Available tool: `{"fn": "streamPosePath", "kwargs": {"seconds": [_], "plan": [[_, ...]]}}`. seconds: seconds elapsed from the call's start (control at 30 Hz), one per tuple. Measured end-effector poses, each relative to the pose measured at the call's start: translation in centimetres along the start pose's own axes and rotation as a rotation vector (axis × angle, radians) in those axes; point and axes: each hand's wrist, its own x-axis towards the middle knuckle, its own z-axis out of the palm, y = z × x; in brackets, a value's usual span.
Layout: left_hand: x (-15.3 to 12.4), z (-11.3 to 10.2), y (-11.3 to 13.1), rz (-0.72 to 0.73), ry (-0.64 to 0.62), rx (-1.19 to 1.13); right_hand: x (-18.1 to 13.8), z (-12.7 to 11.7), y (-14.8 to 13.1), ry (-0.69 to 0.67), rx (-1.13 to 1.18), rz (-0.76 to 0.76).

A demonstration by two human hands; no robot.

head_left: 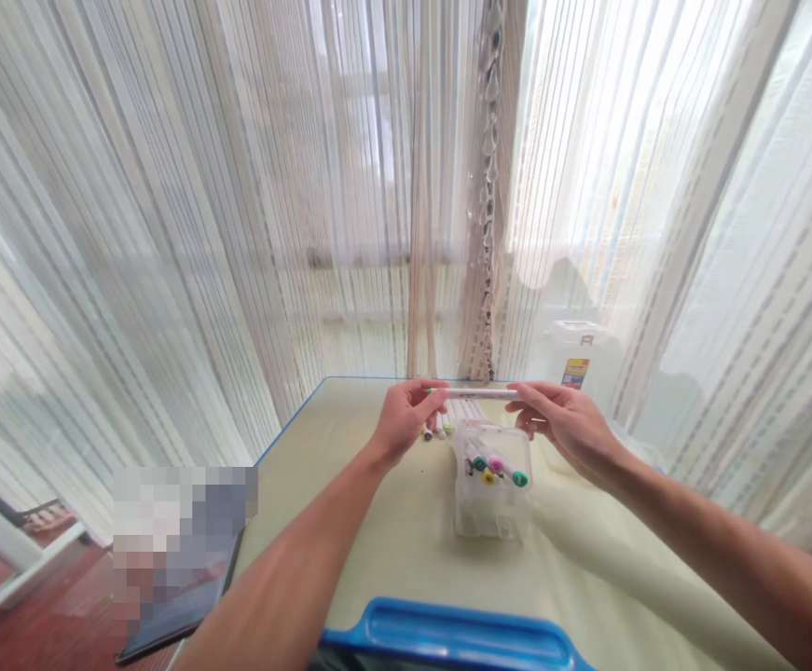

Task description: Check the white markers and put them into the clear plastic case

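A white marker pen (482, 393) is held level above the far part of the table. My left hand (406, 415) pinches its left end, where a bit of green shows. At the other end, the fingers of my right hand (559, 415) close on the marker. Just below and between my hands stands a clear plastic case (493, 522), holding several markers (495, 464) with green, pink and yellow caps facing me. Behind the case, several white markers (462, 410) lie side by side on the table, partly covered by my left hand.
The pale green table (378, 550) has a blue edge. A blue tray-like rim (468, 634) is at the near side. A clear plastic container (580, 359) with a yellow label stands at the back right, before striped curtains (350, 186). A dark flat device (202, 606), partly blurred, is at left.
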Motion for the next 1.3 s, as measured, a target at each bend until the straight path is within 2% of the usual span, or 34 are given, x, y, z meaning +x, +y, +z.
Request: {"fn": "streamPosePath", "kwargs": {"seconds": [0.23, 0.47, 0.63, 0.83, 1.3], "plan": [[0.2, -0.2, -0.4, 0.028, 0.063, 0.074, 1.1, 1.4, 1.1, 0.011, -0.01, -0.038], [-0.2, 0.2, -0.2, -0.021, 0.025, 0.131, 0.3, 0.1, 1.6, 0.015, -0.084, -0.101], [-0.3, 0.2, -0.1, -0.037, -0.02, 0.113, -0.3, -0.8, 1.7, -0.014, -0.106, -0.081], [-0.1, -0.1, -0.4, -0.053, -0.053, 0.065, -0.5, -0.6, 1.4, -0.015, -0.004, -0.058], [-0.5, 0.3, 0.2, -0.052, -0.04, 0.175, -0.6, -0.8, 1.5, 0.048, -0.067, -0.09]]}}
